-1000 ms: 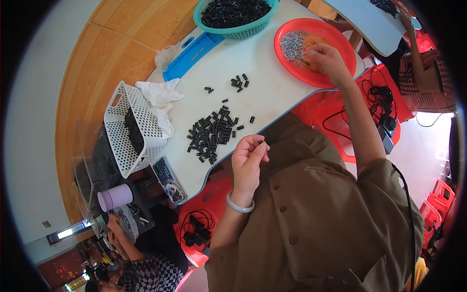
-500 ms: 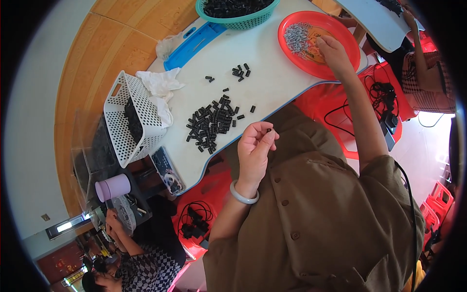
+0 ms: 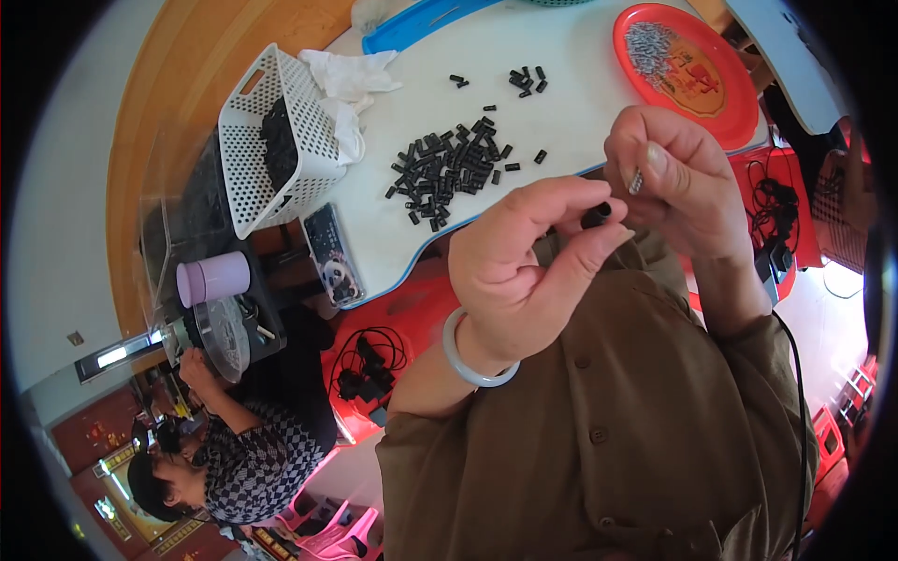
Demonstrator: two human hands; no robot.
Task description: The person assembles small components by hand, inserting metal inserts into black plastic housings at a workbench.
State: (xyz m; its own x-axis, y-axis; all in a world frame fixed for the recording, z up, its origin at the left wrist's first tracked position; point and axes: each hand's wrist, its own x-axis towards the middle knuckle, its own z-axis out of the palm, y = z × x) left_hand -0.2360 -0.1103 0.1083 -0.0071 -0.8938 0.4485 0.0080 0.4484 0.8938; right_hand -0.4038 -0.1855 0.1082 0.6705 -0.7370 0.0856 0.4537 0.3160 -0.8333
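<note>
My left hand (image 3: 528, 266), with a pale bangle at the wrist, pinches a small black cylindrical part (image 3: 596, 216) between thumb and fingers. One end of that part shows a dark hole. Close beside it, my right hand (image 3: 687, 187) grips a small silver metal piece (image 3: 636, 181), ridged like a screw or a spring; I cannot tell which. The two pieces are apart. Beyond my left hand lies a pile of similar black parts (image 3: 449, 166) on the white table (image 3: 599, 103). Past my right hand, a red plate (image 3: 734, 131) holds many silver pieces (image 3: 650, 51).
A white perforated basket (image 3: 251, 154) with black material stands left, near a white cloth (image 3: 351, 75). A phone (image 3: 332, 262) lies at the table's edge. A blue tray (image 3: 426, 25) is at the back. A co-worker (image 3: 262, 463) sits at lower left, near a purple cup (image 3: 215, 279).
My right hand has come from the red plate to beside my left hand, carrying a silver piece. My left hand has risen closer to the camera, and the view has shifted.
</note>
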